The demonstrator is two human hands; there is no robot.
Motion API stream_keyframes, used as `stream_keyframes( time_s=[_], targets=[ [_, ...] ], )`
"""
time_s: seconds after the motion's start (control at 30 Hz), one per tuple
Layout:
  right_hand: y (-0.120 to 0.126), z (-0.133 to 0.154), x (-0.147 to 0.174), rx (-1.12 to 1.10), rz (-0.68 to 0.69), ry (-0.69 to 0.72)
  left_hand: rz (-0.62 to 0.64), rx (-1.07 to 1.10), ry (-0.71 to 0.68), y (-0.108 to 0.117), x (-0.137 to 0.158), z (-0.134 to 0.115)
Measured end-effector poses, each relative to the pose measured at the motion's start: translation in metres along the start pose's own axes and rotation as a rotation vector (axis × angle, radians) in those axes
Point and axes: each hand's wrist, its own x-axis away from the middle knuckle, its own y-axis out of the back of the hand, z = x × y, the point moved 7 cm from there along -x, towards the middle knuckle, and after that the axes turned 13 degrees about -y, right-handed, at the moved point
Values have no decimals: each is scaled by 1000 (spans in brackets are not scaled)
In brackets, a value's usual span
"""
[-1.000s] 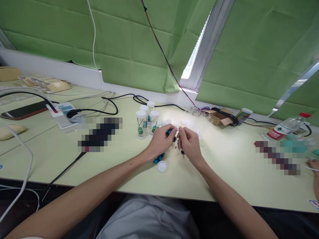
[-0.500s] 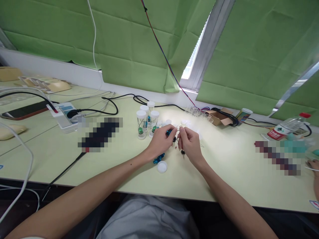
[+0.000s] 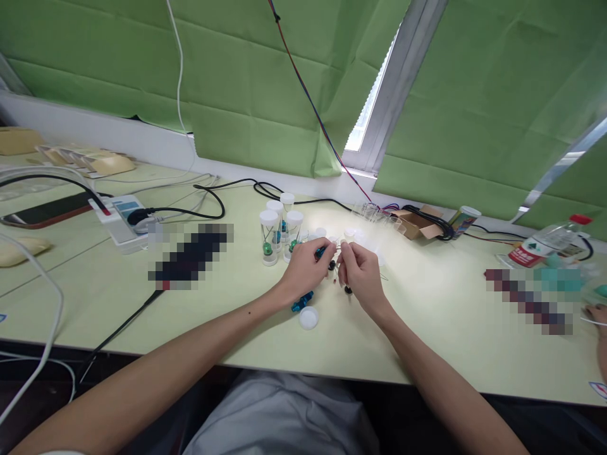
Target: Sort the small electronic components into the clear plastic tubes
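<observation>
My left hand (image 3: 306, 266) is closed in a pinch around a small shiny blue part (image 3: 320, 252), with thin wire ends by its fingertips. Close on its right, my right hand (image 3: 363, 272) pinches a thin wire (image 3: 338, 247) between thumb and forefinger. Small black pieces (image 3: 348, 290) lie under the hands, partly hidden by the fingers. Below my left wrist rest several blue pieces (image 3: 302, 302) and a round white lid (image 3: 308, 318). Behind my left hand stand several clear tubes with white caps (image 3: 269, 218), green or blue parts inside.
A white power strip (image 3: 124, 221) and a phone (image 3: 50, 210) lie at left. Black cable (image 3: 265, 188) runs along the back. Near the window are clear containers (image 3: 374, 213) and an opened cardboard box (image 3: 420, 222). A red-capped bottle (image 3: 540, 243) and another person's hand (image 3: 596, 314) are at right.
Both hands stay almost in place, with only slight finger movement at the wire. Everything else looks the same.
</observation>
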Motion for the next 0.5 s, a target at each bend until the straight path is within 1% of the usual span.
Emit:
stream_keyframes(
  time_s=[0.27, 0.5],
  targets=[
    [0, 0, -1, 15, -2, -7, 7, -15, -1, 0, -1, 0],
    [-2, -2, -1, 27, 22, -17, 12, -53, -2, 1, -1, -1]
  ],
)
